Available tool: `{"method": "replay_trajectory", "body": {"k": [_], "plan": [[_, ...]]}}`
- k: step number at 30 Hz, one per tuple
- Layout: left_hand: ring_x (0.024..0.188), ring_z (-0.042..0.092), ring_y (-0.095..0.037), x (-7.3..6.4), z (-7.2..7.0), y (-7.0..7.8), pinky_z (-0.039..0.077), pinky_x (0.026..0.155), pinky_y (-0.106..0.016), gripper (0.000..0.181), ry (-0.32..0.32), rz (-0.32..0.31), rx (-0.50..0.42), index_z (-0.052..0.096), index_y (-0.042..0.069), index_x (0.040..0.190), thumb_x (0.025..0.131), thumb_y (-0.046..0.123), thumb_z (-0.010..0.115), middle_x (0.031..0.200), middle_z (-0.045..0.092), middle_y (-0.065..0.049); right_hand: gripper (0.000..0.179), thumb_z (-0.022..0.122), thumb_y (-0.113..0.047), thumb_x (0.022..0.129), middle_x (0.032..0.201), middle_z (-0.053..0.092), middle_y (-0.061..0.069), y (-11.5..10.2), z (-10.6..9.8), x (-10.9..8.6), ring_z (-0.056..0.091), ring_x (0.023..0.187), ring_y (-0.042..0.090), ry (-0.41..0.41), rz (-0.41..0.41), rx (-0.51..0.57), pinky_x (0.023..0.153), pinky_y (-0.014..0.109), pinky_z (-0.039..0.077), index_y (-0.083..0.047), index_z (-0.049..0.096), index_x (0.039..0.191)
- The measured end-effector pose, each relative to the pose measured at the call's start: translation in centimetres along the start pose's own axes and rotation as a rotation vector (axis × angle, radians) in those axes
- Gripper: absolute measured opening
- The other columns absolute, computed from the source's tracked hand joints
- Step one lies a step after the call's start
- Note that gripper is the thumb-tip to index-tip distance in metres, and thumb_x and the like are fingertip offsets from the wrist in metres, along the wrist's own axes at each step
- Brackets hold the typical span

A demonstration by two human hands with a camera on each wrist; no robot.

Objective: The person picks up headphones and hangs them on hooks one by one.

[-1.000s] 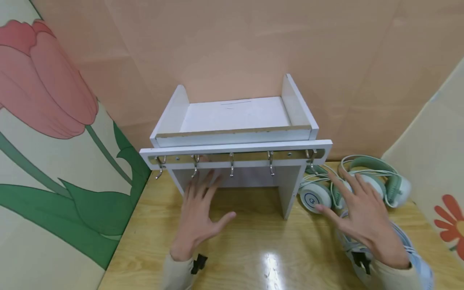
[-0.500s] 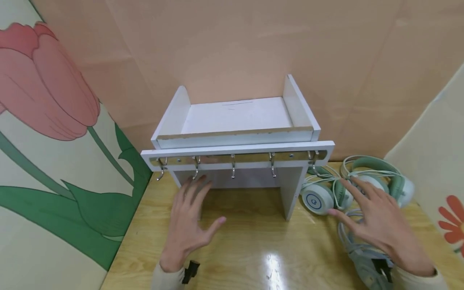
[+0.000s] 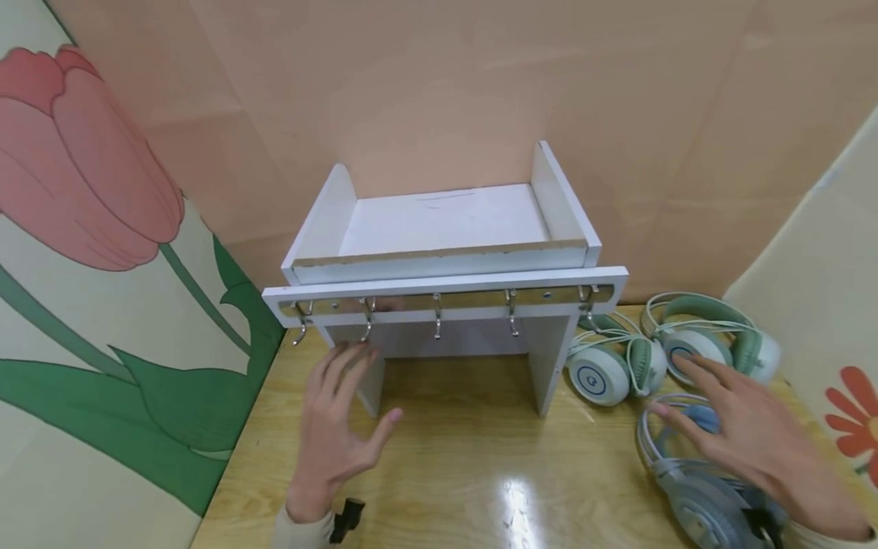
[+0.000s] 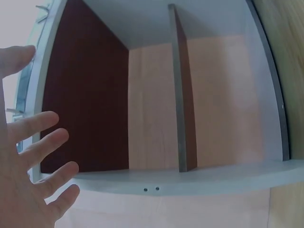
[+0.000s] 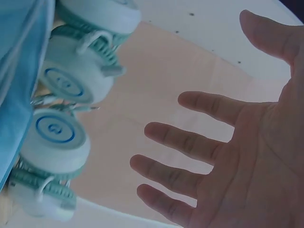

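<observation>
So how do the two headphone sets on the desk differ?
The green headphones lie farther back, beside the white shelf, uncovered; the blue headphones lie nearer, partly under the right hand. One has mint-green padding, the other pale blue. Both lie flat on the wooden desk.

The right hand covers part of the grey-blue over-ear headphones, which the picture's bottom edge cuts off.
</observation>
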State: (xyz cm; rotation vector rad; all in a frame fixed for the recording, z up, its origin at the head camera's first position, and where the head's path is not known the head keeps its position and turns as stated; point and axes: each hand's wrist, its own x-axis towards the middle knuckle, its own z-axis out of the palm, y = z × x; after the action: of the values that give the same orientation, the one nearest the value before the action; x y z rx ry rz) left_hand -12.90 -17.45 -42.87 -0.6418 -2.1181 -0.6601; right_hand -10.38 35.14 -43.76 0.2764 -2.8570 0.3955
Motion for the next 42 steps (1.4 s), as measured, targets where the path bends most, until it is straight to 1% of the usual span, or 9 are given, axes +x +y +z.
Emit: {"method": "replay_trajectory", "body": {"k": [3, 7, 14, 17, 21, 27, 33, 39, 42], "plan": [[0.139, 0.055, -0.044, 0.0, -0.3, -0.1, 0.038, 0.122, -0.057, 0.073, -0.001, -0.019, -0.002, 0.066, 0.007, 0.142, 0.1, 0.065, 0.056, 0.148, 0.064, -0.014, 0.09, 0.081, -0.056, 0.088, 0.148, 0.054, 0.033, 0.9, 0.1, -0.5, 0.054, 0.122, 0.063, 0.011, 0.002, -0.02, 0.091, 0.075, 0.046, -0.006, 0.05, 0.156], [0.136, 0.057, -0.044, 0.2, -0.6, -0.3, 0.04, 0.121, -0.055, 0.07, 0.021, -0.011, -0.028, 0.066, 0.007, 0.14, 0.099, 0.063, 0.058, 0.146, 0.065, -0.016, 0.087, 0.082, -0.057, 0.087, 0.142, 0.057, 0.033, 2.2, 0.2, -1.0, 0.057, 0.116, 0.064, 0.002, -0.002, -0.048, 0.086, 0.074, 0.048, -0.004, 0.055, 0.15], [0.125, 0.063, -0.045, 0.8, -1.5, -0.8, 0.041, 0.122, -0.038, 0.066, 0.153, 0.079, -0.066, 0.071, 0.0, 0.131, 0.101, 0.058, 0.06, 0.133, 0.071, -0.02, 0.083, 0.076, -0.058, 0.094, 0.141, 0.055, 0.04, 2.9, -0.8, -1.1, 0.056, 0.118, 0.067, -0.186, 0.034, -0.06, 0.083, 0.078, 0.051, 0.0, 0.053, 0.149], [0.119, 0.064, -0.046, 1.1, -1.8, -1.1, 0.042, 0.12, -0.033, 0.065, 0.211, 0.11, -0.079, 0.072, -0.003, 0.125, 0.1, 0.056, 0.062, 0.128, 0.072, -0.023, 0.086, 0.073, -0.06, 0.095, 0.144, 0.052, 0.041, 3.2, -1.3, -1.0, 0.054, 0.12, 0.069, -0.231, 0.057, -0.065, 0.084, 0.078, 0.05, 0.0, 0.05, 0.152], [0.114, 0.064, -0.047, 1.4, -2.3, -1.4, 0.043, 0.121, -0.033, 0.063, 0.269, 0.14, -0.095, 0.073, -0.007, 0.119, 0.099, 0.052, 0.065, 0.123, 0.072, -0.027, 0.09, 0.071, -0.063, 0.095, 0.145, 0.05, 0.042, 3.8, -1.3, -1.3, 0.053, 0.121, 0.069, -0.251, 0.069, -0.069, 0.084, 0.079, 0.05, 0.002, 0.048, 0.153], [0.116, 0.064, -0.044, 1.9, -3.1, -1.4, 0.043, 0.118, -0.034, 0.059, 0.317, 0.154, -0.106, 0.074, -0.007, 0.115, 0.098, 0.048, 0.067, 0.12, 0.072, -0.028, 0.09, 0.069, -0.063, 0.097, 0.144, 0.048, 0.045, 4.8, -1.0, -1.8, 0.051, 0.122, 0.07, -0.275, 0.085, -0.069, 0.083, 0.08, 0.049, 0.004, 0.047, 0.153], [0.113, 0.063, -0.044, 2.5, -3.8, -1.4, 0.044, 0.115, -0.034, 0.058, 0.343, 0.154, -0.11, 0.076, -0.006, 0.114, 0.097, 0.048, 0.067, 0.119, 0.073, -0.027, 0.084, 0.075, -0.053, 0.096, 0.142, 0.05, 0.045, 5.5, -1.0, -2.4, 0.054, 0.12, 0.069, -0.238, 0.063, -0.036, 0.085, 0.079, 0.049, 0.006, 0.049, 0.151], [0.111, 0.064, -0.045, 2.9, -4.8, -1.2, 0.046, 0.114, -0.035, 0.055, 0.354, 0.158, -0.144, 0.077, -0.007, 0.112, 0.097, 0.046, 0.069, 0.116, 0.076, -0.024, 0.079, 0.074, -0.048, 0.097, 0.14, 0.051, 0.046, 6.2, -0.7, -2.7, 0.055, 0.119, 0.068, -0.238, 0.039, 0.0, 0.085, 0.078, 0.05, 0.006, 0.05, 0.15], [0.108, 0.065, -0.044, 3.2, -5.1, -1.1, 0.047, 0.112, -0.034, 0.053, 0.379, 0.165, -0.167, 0.077, -0.008, 0.109, 0.096, 0.043, 0.071, 0.111, 0.076, -0.025, 0.077, 0.074, -0.046, 0.098, 0.14, 0.05, 0.046, 6.8, -0.4, -2.9, 0.055, 0.119, 0.068, -0.241, 0.037, 0.014, 0.084, 0.078, 0.05, 0.008, 0.051, 0.149]]}}
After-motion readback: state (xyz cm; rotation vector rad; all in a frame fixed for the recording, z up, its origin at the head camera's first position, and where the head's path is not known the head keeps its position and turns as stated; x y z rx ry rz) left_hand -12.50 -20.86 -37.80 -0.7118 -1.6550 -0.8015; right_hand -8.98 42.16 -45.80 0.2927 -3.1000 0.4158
